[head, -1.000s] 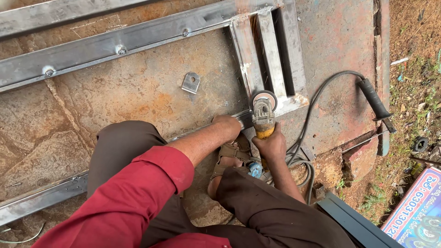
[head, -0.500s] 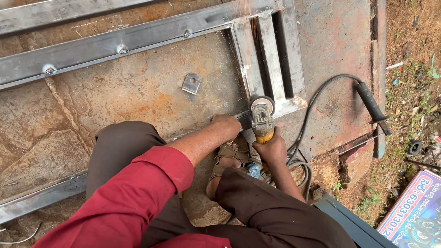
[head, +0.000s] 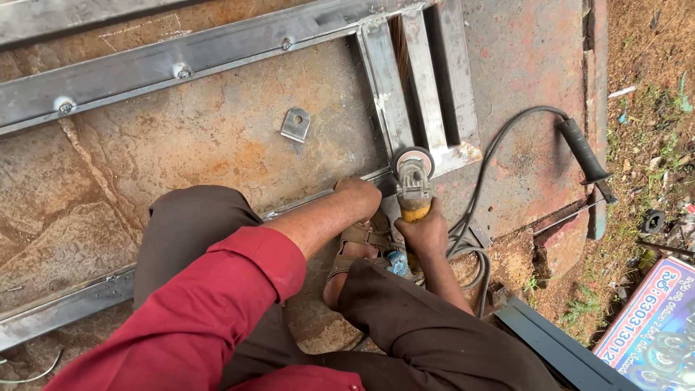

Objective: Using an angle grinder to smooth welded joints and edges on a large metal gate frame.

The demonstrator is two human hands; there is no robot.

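I squat on a rusty steel plate [head: 217, 137] beside a welded frame of grey steel bars [head: 391, 108]. My right hand [head: 423, 232] grips the yellow body of an angle grinder [head: 413, 185], whose disc rests at the corner of the frame. My left hand [head: 358, 195] presses down on the lower frame bar just left of the grinder. My sandalled foot [head: 355, 250] stands between my hands and knees.
A small metal bracket [head: 295, 124] lies loose on the plate. The grinder's black cable [head: 499, 145] loops right to a black welding holder [head: 583, 152]. A printed cardboard box [head: 655, 326] sits at the lower right on grassy dirt. A dark steel bar [head: 557, 347] lies near it.
Both hands and the grinder stay in the same place at the frame corner. My view has shifted slightly, nothing else has moved.
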